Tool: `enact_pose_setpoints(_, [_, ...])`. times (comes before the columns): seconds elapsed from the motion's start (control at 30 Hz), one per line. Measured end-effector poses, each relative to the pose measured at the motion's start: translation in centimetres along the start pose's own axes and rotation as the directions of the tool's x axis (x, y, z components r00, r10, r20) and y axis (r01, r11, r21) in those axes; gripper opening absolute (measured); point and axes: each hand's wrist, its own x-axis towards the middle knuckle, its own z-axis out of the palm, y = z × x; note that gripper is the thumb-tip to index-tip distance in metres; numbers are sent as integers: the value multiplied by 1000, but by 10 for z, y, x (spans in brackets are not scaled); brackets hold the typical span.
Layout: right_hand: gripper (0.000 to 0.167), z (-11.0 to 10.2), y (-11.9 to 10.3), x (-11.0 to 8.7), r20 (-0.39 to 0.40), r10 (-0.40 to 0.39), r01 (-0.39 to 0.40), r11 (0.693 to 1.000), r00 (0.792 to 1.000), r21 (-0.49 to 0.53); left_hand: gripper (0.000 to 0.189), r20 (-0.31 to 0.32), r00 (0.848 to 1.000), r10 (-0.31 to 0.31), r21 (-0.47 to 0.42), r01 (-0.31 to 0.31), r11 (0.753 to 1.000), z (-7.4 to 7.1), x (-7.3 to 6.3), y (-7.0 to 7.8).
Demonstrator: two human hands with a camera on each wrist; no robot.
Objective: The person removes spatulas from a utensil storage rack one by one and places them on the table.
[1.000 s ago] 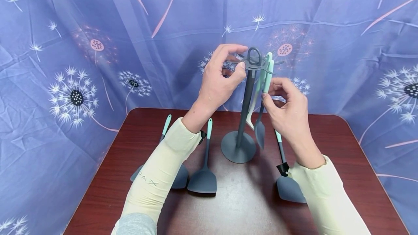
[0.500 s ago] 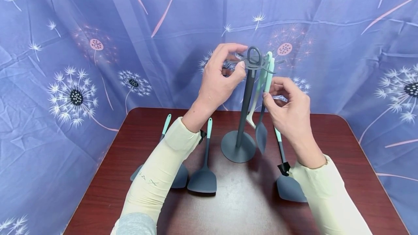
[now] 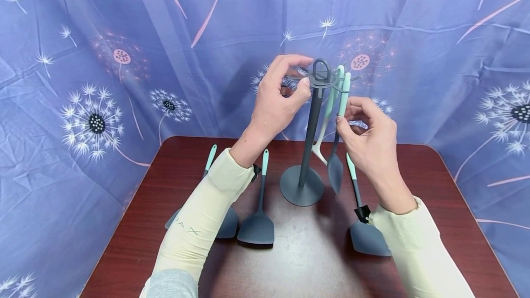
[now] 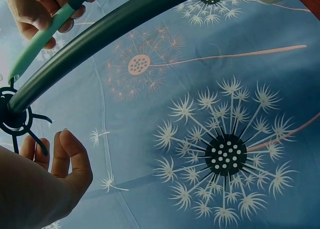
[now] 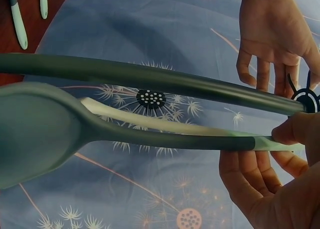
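A dark grey utensil stand (image 3: 310, 137) rises from a round base, with a ring and thin hooks at its top. My left hand (image 3: 275, 98) holds the left side of that top between thumb and fingers. Right of the pole, my right hand (image 3: 368, 134) pinches the lower mint handle of a grey spoon (image 3: 336, 174), bowl downward. The handle's upper end is right at a hook in the head view. Behind the spoon, another utensil (image 3: 321, 144) with a mint handle and cream lower part hangs from the stand. The spoon's bowl (image 5: 35, 134) looms large in the right wrist view.
Grey turners with mint handles lie on the dark red table (image 3: 298, 266): one turner (image 3: 256, 231) left of the base, another turner (image 3: 228, 224) partly under the left sleeve, and a third turner (image 3: 366, 238) beside the right sleeve. A blue dandelion-print curtain (image 3: 232, 8) stands behind.
My right hand has shifted slightly right with the spoon, widening the gap between its handle and the other hanging utensil. My left hand and the stand have stayed in place.
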Motion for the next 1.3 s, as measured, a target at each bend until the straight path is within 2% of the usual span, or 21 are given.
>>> enact_pose_setpoints(0.9, [29,-7,-2,-1,-17,-3,2,999,1000,-32,38,-4,1000,-11,-9,11,1000,1,-1,1])
enact_pose_setpoints(1.3, [29,-11,-3,-2,-20,3,-3,1000,1000,13,38,-2,1000,-8,-17,8,1000,1,-1,1])
